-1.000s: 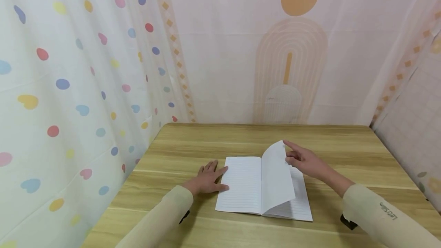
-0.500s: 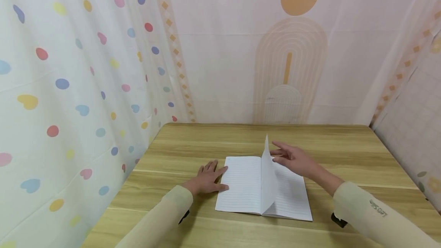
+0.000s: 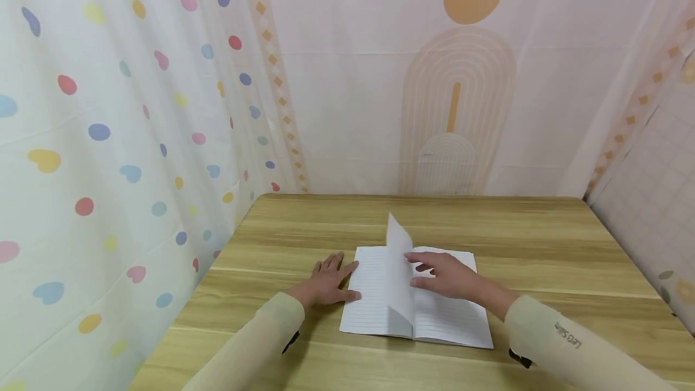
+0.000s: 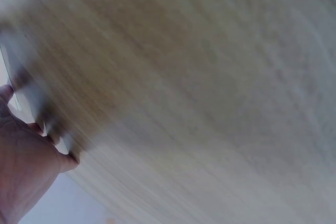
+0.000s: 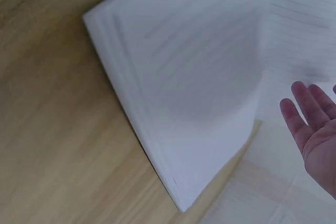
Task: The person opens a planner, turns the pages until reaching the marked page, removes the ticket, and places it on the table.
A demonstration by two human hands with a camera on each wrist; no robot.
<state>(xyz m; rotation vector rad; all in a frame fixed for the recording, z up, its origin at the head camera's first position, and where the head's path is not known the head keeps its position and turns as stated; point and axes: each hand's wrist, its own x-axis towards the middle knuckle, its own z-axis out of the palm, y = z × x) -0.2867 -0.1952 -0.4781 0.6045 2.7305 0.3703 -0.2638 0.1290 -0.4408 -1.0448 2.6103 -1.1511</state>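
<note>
An open lined notebook [image 3: 456, 318] lies flat on the wooden table. One page [image 3: 399, 270] stands up from the spine and leans over to the left half. My right hand [image 3: 447, 273] is above the right half, its fingers extended, with the fingertips at the right face of that page. In the right wrist view the right hand [image 5: 317, 129] has loose, spread fingers and pinches nothing. My left hand [image 3: 326, 280] rests at the notebook's left edge, fingers spread, thumb and index finger on the margin. The left wrist view shows this hand [image 4: 29, 153] partly, against the tabletop.
The wood-grain table [image 3: 304, 222] extends around the notebook on all sides. Behind it hangs a pale curtain [image 3: 347, 107] with an arch print. To the left is a white curtain [image 3: 136, 210] with coloured spots. A dark device sits under each sleeve.
The page has swung from the right side, past upright, to lean left. My right hand has let go of its edge and moved left and nearer. The left hand has stayed put.
</note>
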